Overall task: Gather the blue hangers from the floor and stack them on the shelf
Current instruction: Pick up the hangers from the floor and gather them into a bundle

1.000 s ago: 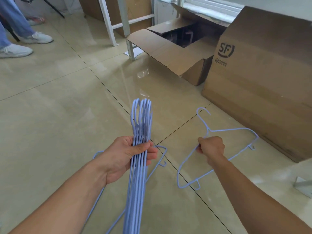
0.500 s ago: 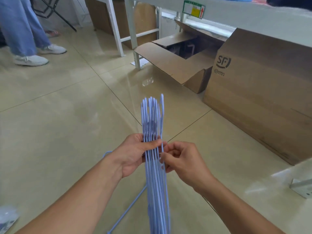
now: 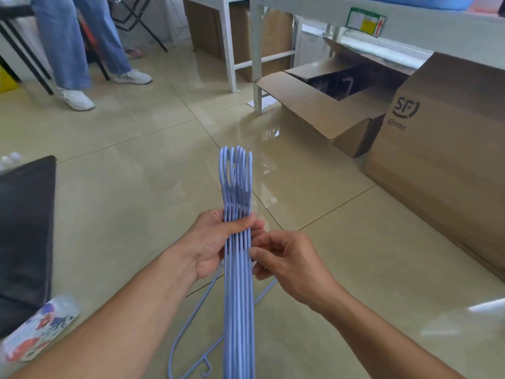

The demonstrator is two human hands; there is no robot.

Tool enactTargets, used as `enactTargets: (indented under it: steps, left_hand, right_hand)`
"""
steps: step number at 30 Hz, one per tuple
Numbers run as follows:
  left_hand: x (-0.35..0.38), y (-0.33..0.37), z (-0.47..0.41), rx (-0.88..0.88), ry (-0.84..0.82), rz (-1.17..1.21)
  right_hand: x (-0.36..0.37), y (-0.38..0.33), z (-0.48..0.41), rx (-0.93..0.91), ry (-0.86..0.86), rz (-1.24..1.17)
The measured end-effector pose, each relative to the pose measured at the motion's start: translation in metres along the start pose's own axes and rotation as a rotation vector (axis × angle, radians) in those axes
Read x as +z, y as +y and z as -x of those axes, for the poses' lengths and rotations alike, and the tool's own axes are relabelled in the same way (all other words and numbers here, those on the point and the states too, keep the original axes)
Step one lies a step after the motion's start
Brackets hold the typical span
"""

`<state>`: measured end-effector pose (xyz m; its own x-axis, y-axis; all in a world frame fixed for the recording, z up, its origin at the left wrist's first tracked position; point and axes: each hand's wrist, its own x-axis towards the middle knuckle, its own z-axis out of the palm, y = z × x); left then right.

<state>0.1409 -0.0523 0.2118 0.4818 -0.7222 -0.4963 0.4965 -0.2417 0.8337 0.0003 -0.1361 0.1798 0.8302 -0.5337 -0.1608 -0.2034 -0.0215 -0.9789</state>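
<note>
Left hand (image 3: 210, 243) held a bundle of blue hangers (image 3: 237, 269) edge-on, grip clamped around the necks just below the hooks, thumb across the front of the wires. Hooks (image 3: 235, 165) pointed up and away from the camera, lined up side by side; the wire bodies ran down toward the bottom edge of the view, out of frame.

Right hand (image 3: 287, 265) sat just beside the bundle on its right side, fingers curled, thumb and fingertips (image 3: 255, 253) touching the outermost wire. Whether that grip was actually pinching the wire or only resting against it could not be told.

One more blue hanger (image 3: 191, 359) lay on the floor (image 3: 123, 214) below the bundle, partly hidden behind it, its small notch hook visible near the bottom.

Floor was glossy beige tile. To the right stood a big closed cardboard box (image 3: 442, 165) with a printed logo, and behind it an open cardboard box (image 3: 322, 105) with flaps out. White shelf frame (image 3: 300, 12) ran along the top, legs on the floor, a green and yellow label (image 3: 366, 21) on its edge. Another person's legs in jeans (image 3: 65, 42) and white shoes stood top left. A dark mat (image 3: 24, 228) and a printed plastic packet (image 3: 38, 332) lay at left.
</note>
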Motion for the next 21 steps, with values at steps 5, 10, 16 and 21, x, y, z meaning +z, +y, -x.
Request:
enactTargets:
  steps: [5,10,16,21]
  left_hand:
    - [-0.043,0.012,0.011,0.043,0.071,-0.004]
    - [-0.079,0.016,0.023,0.052,0.116,0.018]
    - [-0.118,0.008,0.032,0.024,0.161,0.031]
    - [-0.140,0.004,0.035,0.015,0.175,0.054]
  right_hand:
    - [0.007,0.022,-0.034,0.159,0.105,-0.059]
    - [0.048,0.086,-0.075,0.387,0.128,0.113]
    - [0.125,0.143,-0.102,0.502,0.128,0.356]
    - [0.155,0.148,-0.109,0.537,0.186,0.584]
